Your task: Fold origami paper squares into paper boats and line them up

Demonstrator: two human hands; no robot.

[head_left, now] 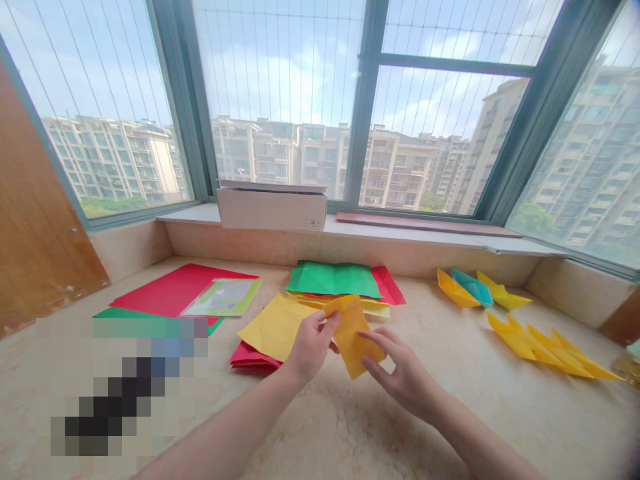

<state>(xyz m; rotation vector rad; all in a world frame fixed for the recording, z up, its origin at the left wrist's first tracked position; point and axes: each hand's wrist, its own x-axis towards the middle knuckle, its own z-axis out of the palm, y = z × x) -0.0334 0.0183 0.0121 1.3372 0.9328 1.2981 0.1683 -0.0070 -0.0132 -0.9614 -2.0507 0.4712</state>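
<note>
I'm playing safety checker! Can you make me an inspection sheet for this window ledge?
Surface: pale stone ledge, marble-looking.
Things: folded yellow-orange paper, pinched by left hand, right hand fingers at its lower edge.
Clutter: yellow sheet, green sheet, red sheet, paper boats at right.
Cables: nothing seen.
Surroundings: white cardboard box on the sill, window with apartment buildings beyond; a blurred patch hides the lower left.

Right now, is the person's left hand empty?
No, the left hand pinches the upper end of a folded yellow paper sheet, and the right hand touches that sheet too.
</note>
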